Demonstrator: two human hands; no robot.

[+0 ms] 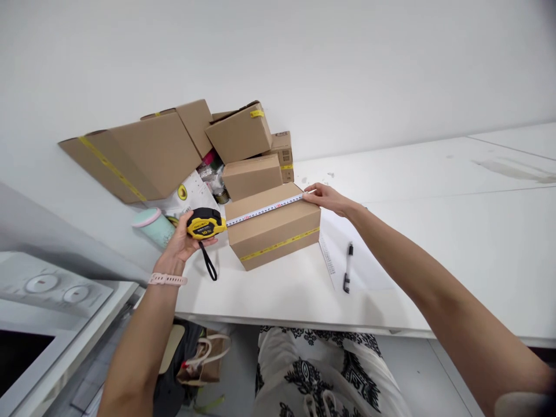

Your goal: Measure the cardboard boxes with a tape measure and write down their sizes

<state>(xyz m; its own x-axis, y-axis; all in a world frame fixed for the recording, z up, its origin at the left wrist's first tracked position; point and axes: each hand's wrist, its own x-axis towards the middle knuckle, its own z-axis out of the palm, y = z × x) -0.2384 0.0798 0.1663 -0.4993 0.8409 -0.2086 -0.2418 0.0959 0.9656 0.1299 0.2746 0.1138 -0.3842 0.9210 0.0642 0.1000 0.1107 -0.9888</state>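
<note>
A brown cardboard box (278, 226) with yellow tape along its front side lies on the white table (269, 289). My left hand (185, 240) is wrapped round a yellow and black tape measure (204, 223) at the box's left end; a black wrist strap (208, 263) dangles from it. The white blade (264, 209) runs out across the top of the box, its numbers facing up. At the box's far right edge, my right hand (325, 198) pinches the blade's end. Its fingertips partly hide that end.
Several cardboard boxes (143, 150) are piled at the back left, beside a mint tumbler (154, 226). A pen (348, 266) lies on a spiral notebook (369, 269) to the right. A white appliance (52, 289) stands at the left; bags (204, 359) sit below the table.
</note>
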